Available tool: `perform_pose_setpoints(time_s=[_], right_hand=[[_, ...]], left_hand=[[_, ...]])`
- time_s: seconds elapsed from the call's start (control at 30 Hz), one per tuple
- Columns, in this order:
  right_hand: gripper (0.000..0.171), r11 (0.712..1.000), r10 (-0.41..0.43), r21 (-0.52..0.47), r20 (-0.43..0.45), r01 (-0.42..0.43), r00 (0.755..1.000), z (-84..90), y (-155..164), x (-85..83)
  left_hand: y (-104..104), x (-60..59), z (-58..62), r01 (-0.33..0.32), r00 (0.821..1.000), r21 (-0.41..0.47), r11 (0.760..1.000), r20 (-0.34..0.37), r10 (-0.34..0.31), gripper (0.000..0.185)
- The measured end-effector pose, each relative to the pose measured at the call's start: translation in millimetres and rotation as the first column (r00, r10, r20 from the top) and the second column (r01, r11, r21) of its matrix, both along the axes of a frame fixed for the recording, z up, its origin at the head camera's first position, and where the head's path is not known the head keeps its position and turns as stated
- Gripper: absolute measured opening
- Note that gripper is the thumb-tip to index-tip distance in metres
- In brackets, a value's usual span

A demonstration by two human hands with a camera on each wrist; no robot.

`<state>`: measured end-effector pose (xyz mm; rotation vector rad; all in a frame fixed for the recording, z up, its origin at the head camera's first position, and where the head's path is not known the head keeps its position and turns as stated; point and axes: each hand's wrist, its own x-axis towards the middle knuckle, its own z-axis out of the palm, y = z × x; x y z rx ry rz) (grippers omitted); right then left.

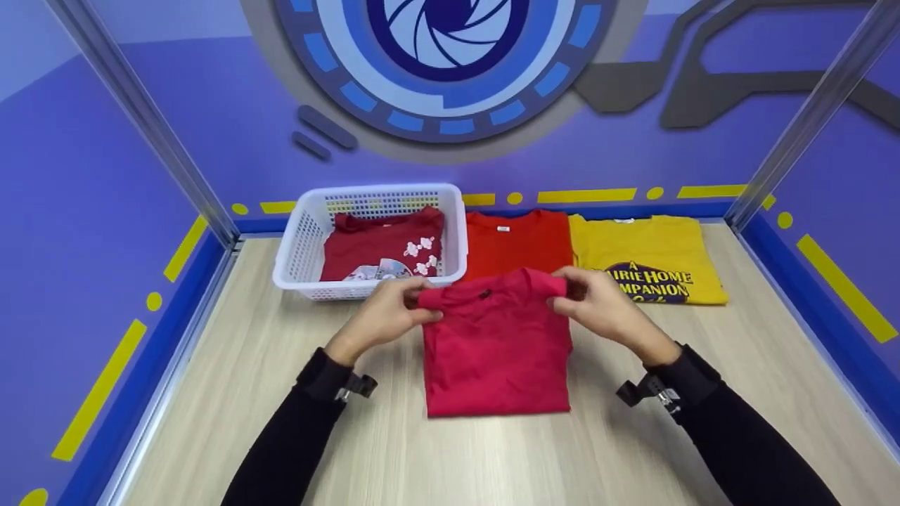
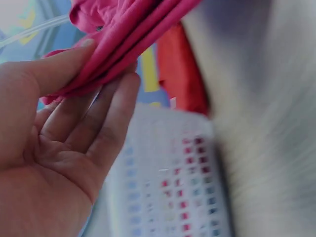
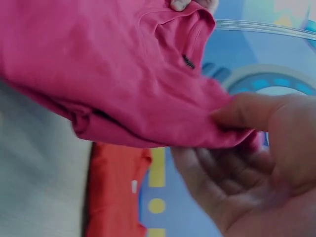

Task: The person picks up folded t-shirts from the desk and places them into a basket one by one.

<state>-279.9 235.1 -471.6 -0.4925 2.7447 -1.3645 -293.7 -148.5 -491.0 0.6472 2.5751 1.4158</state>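
Observation:
A folded crimson T-shirt is held up by its collar end, between both hands in the head view. My left hand pinches its left shoulder corner, thumb on top and fingers beneath; the left wrist view shows the stacked fabric layers in that pinch. The right shoulder corner is pinched by my right hand in the same way, and in the right wrist view the cloth sags between the hands. A small dark label shows inside the collar.
Behind my left hand stands a white perforated basket with a folded dark red T-shirt in it. To its right lie a folded orange-red T-shirt and a folded yellow printed T-shirt. Blue-purple panels enclose the wooden table.

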Motion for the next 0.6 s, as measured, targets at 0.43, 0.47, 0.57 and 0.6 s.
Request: perform_pose_setpoints(time_s=[0.43, 0.47, 0.57, 0.6], right_hand=[[0.015, 0.972, 0.051, -0.223, -0.12, -0.077, 0.991, 57.3, -47.2, -13.0], [0.014, 0.97, 0.059, -0.226, -0.135, -0.088, 0.989, 61.2, -54.2, -14.9], [0.014, 0.972, 0.084, -0.204, -0.181, -0.121, 0.98, 70.0, -75.4, -22.8], [0.015, 0.973, 0.092, -0.194, -0.185, -0.128, 0.978, 72.1, -82.7, -26.5]], left_hand=[[-72.2, -1.5, 72.4, -0.078, 0.99, 0.228, 0.971, -0.101, 0.103, 0.025], [-78.7, -1.7, 76.7, -0.085, 0.988, 0.239, 0.967, -0.106, 0.113, 0.025], [-97.8, -3.6, 85.9, -0.122, 0.979, 0.277, 0.953, -0.122, 0.161, 0.026], [-103.6, -5.1, 88.0, -0.134, 0.976, 0.301, 0.944, -0.124, 0.178, 0.026]])
